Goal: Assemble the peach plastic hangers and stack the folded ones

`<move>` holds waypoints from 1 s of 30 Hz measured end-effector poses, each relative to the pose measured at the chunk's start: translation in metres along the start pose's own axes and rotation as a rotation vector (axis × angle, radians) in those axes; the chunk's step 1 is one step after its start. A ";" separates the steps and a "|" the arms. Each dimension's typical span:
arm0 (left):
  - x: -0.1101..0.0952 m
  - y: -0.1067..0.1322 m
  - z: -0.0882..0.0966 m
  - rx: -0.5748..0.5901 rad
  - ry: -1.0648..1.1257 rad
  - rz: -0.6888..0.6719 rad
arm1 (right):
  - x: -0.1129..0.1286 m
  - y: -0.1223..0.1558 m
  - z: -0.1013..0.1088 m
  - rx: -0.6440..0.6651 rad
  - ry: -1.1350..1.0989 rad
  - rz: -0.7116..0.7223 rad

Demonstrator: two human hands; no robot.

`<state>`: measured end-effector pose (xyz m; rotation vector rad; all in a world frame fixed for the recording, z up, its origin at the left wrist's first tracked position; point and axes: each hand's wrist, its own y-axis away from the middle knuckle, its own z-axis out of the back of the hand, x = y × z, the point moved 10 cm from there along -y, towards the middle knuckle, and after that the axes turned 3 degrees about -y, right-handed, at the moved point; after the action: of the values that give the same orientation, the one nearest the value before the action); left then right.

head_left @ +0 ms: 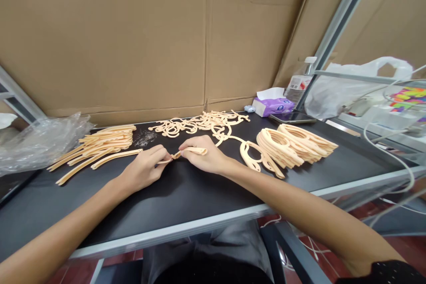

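My left hand (148,166) is closed, thumb and fingertips pinching the end of a thin pale-orange plastic piece (163,161). Close beside it, my right hand (208,155) grips a pale-orange plastic hanger arm (199,151), whose broad end sticks out over the knuckles. The two held pieces meet or nearly touch between my fingertips; whether they are joined I cannot tell. Left of my hands lies a heap of long, curved hanger arms (109,140). Behind them is a tangle of small curved hooks (199,122). To the right, flat hanger pieces with oval openings (279,148) lie stacked.
A crumpled clear plastic bag (43,142) lies at the left. Toward the back right are a purple tissue pack (274,105), a phone (293,118) and a water bottle (299,82). Cardboard (133,40) walls the rear. White cables (389,159) hang beyond the right edge.
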<state>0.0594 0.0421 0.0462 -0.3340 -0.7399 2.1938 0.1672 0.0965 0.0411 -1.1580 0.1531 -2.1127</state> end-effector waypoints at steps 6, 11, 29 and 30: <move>0.006 0.002 -0.001 -0.012 0.020 0.032 | -0.007 0.000 -0.001 -0.009 -0.064 -0.063; 0.010 0.002 0.003 -0.054 0.016 0.077 | -0.012 0.001 -0.003 -0.042 -0.091 -0.104; 0.021 0.003 0.002 -0.054 0.062 0.174 | 0.000 0.006 -0.012 -0.014 0.014 -0.072; 0.021 0.002 0.003 -0.060 0.059 0.182 | -0.003 0.006 -0.010 -0.032 -0.021 -0.093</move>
<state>0.0428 0.0559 0.0472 -0.5120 -0.7696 2.3245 0.1631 0.0915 0.0307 -1.2268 0.1253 -2.1857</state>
